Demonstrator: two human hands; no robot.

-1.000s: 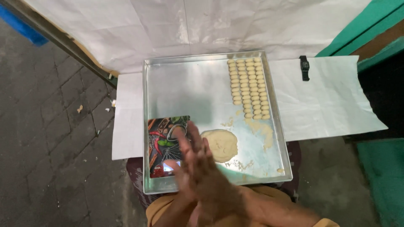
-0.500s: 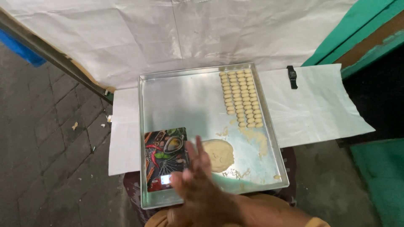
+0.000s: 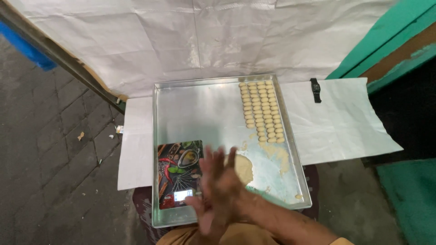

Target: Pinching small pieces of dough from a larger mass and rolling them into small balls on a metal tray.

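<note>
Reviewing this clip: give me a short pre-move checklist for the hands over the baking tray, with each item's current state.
1. Hands: pressed palm to palm, left hand against right hand, above the rectangular metal baking tray: ok.
2. What the hands hold: blurred, cannot tell.
3. Flat pale dough disc: on the tray, partly hidden by fingers: ok.
4. Rows of small pale dough pieces: neatly lined up in far right corner: ok.
5. Flat kitchen scale with printed vegetable picture: lies inside the tray: ok.

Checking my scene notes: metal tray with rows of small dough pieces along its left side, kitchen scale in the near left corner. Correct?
Not quite. The head view shows the rows of dough pieces along the right side of the metal tray, not the left. The kitchen scale does sit in the near left corner.
</note>
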